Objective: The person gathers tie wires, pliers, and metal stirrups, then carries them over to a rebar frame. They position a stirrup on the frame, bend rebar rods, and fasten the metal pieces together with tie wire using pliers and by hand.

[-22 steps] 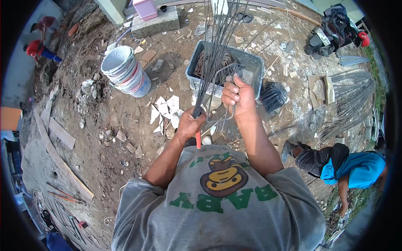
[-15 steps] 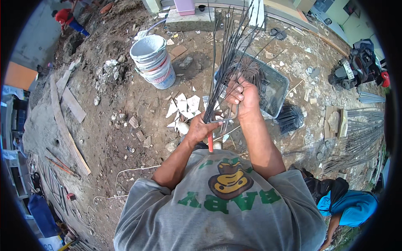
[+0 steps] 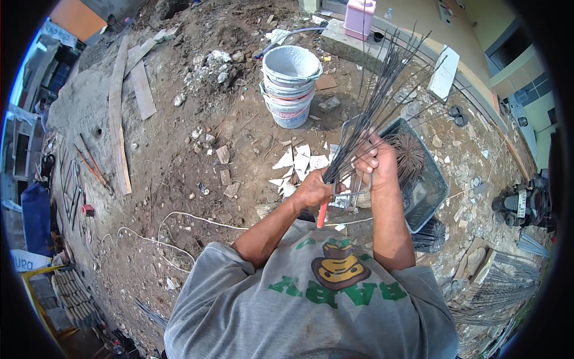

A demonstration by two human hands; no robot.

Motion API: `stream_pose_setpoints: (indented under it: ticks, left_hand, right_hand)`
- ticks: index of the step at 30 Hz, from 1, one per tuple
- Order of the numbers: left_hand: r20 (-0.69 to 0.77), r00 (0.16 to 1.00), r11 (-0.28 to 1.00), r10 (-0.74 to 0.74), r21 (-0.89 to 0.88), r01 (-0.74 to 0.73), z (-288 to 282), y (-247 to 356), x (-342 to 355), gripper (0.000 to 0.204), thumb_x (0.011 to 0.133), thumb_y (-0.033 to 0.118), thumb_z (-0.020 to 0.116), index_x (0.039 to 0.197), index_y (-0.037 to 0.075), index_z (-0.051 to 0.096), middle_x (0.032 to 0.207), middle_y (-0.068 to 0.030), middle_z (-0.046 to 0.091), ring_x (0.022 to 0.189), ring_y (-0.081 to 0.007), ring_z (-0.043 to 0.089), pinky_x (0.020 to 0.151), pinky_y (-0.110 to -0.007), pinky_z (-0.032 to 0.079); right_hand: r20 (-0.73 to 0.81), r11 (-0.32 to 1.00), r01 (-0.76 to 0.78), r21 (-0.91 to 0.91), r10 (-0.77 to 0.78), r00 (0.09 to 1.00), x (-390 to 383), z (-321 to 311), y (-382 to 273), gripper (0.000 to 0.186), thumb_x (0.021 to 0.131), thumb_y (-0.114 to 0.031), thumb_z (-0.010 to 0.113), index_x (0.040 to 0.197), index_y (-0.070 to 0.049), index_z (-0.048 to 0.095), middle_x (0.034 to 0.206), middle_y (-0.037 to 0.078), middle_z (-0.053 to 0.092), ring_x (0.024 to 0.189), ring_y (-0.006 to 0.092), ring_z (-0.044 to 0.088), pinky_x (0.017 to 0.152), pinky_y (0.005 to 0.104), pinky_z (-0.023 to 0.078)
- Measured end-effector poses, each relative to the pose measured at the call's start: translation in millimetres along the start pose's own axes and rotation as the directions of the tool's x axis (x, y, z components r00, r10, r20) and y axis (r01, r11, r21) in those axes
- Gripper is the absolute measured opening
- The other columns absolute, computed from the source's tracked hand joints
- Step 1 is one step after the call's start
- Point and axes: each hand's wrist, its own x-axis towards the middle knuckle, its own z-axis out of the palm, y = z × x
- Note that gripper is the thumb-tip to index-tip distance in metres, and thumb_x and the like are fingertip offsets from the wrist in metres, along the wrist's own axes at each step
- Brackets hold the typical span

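Observation:
My left hand [image 3: 314, 191] is closed around the lower end of a bundle of thin dark wires [image 3: 362, 128], which fans upward; a red handle [image 3: 323, 212] sticks down below that grip. A bent grey steel rod loop [image 3: 357, 193] spans between my hands. Its right side is in the closed fingers of my right hand [image 3: 378, 163], which also sits against the wires. Just beyond that hand, a grey plastic tub [image 3: 435, 179] holds coiled bundles of rusty bent rods [image 3: 409, 157]. Whether my right fingers also pinch any single wire is too small to tell.
Stacked buckets [image 3: 288, 90] stand ahead, near white tile shards [image 3: 302, 158] and a concrete block [image 3: 335, 42] with a pink container [image 3: 359, 18]. Planks [image 3: 122, 149] and white cable [image 3: 179, 215] lie left. A motorbike [image 3: 520, 200] and rod bundles [image 3: 496, 287] are at right.
My view has turned left, so the scene sits further right and both co-workers have left the picture. My hands keep their grips on the wires and bent rod, now further right.

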Motion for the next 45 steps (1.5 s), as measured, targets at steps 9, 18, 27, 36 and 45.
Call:
stream_pose_setpoints:
  ticks: [9, 18, 27, 36, 45]
  left_hand:
    - [-0.504, 0.863, 0.991, 0.039, -0.092, -0.098, -138, 32, -22, 0.018, 0.076, 0.023, 0.066, 0.075, 0.005, 0.06, 0.063, 0.0018, 0.051, 0.058, -0.0092, 0.046, 0.053, -0.026, 0.036]
    - [-0.747, 0.662, 0.968, 0.057, -0.122, -0.221, -200, 13, -68, 0.017, 0.076, 0.022, 0.067, 0.074, 0.006, 0.06, 0.063, 0.0034, 0.049, 0.056, -0.008, 0.044, 0.052, -0.025, 0.034]
    - [-0.875, 0.484, 0.913, 0.009, -0.19, -0.361, -233, 11, -112, 0.018, 0.075, 0.02, 0.066, 0.07, 0.006, 0.058, 0.061, 0.0026, 0.048, 0.054, -0.0088, 0.042, 0.051, -0.026, 0.033]
    - [-0.884, 0.466, 0.894, -0.042, -0.241, -0.377, -306, 42, -89, 0.016, 0.075, 0.019, 0.066, 0.07, 0.006, 0.058, 0.06, 0.0029, 0.048, 0.053, -0.0086, 0.041, 0.051, -0.026, 0.031]
    - [-0.826, 0.558, 0.924, -0.085, -0.274, -0.266, -453, 84, -7, 0.012, 0.075, 0.015, 0.065, 0.074, 0.004, 0.058, 0.063, 0.0016, 0.048, 0.058, -0.0088, 0.043, 0.054, -0.025, 0.032]
  right_hand:
    - [-0.335, 0.548, -0.202, -0.812, -0.153, 0.93, 80, 22, 22, 0.022, 0.096, -0.026, 0.047, 0.096, -0.004, 0.051, 0.064, 0.004, 0.056, 0.044, 0.0135, 0.052, 0.039, 0.0268, 0.043]
    - [-0.062, 0.154, -0.073, -0.985, 0.074, 0.995, 169, 46, 82, 0.022, 0.096, -0.024, 0.047, 0.108, -0.006, 0.042, 0.073, 0.008, 0.058, 0.053, 0.0158, 0.059, 0.049, 0.029, 0.052]
    - [0.017, 0.206, 0.023, -0.978, -0.028, 0.999, 241, 44, 134, 0.028, 0.092, -0.006, 0.045, 0.119, -0.005, 0.037, 0.08, 0.011, 0.059, 0.057, 0.0168, 0.061, 0.046, 0.0297, 0.051]
    - [-0.016, 0.103, 0.006, -0.995, -0.211, 0.977, 349, 32, 168, 0.026, 0.092, -0.008, 0.045, 0.117, -0.006, 0.037, 0.08, 0.013, 0.064, 0.049, 0.0171, 0.06, 0.041, 0.0308, 0.048]
    - [0.466, -0.356, 0.369, -0.858, -0.242, 0.851, 511, 42, 197, 0.023, 0.094, -0.011, 0.044, 0.116, -0.007, 0.039, 0.093, 0.009, 0.065, 0.055, 0.0157, 0.059, 0.048, 0.0292, 0.046]
